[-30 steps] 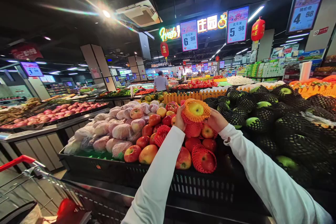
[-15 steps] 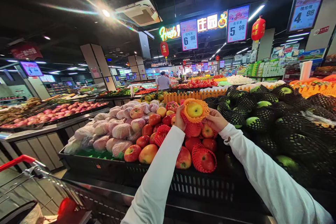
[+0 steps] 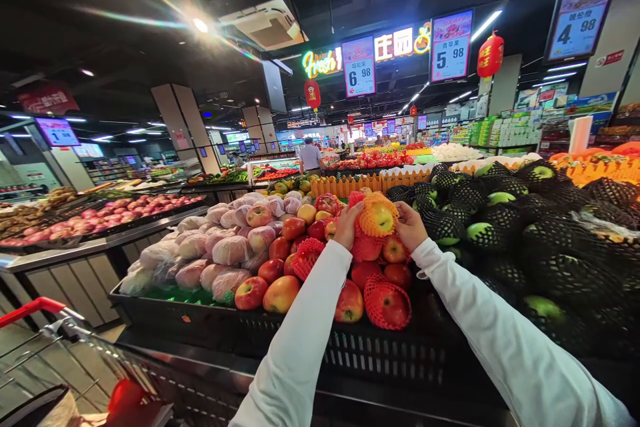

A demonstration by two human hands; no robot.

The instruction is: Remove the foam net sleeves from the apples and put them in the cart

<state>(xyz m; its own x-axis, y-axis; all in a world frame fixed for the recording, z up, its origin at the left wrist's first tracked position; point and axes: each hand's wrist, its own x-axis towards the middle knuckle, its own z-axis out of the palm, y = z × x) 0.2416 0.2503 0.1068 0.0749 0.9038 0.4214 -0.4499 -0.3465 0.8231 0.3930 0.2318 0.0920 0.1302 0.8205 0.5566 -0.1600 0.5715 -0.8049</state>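
Between both hands I hold a yellow-red apple (image 3: 383, 221) wrapped in an orange foam net (image 3: 369, 215). My left hand (image 3: 347, 227) grips its left side, fingers curled partly behind it. On the other side, my right hand (image 3: 411, 227) is closed on the net's right edge. The apple is just above a heap of loose red apples (image 3: 274, 269), some in red foam nets. A netted apple (image 3: 388, 302) lies at the front of the black crate (image 3: 380, 355) below my hands. Some fingertips are hidden behind the fruit.
Plastic-wrapped fruit (image 3: 232, 249) fills the crate's left part. Green fruit in black nets (image 3: 490, 235) is piled on the right. A shopping cart (image 3: 55, 320) stands at lower left. Onions (image 3: 120, 215) lie on a stand further left. A person (image 3: 311, 156) stands in the background.
The netted apple has turned in my hands, so its opening now faces more to the right and more of the net shows. My right hand has shifted slightly.
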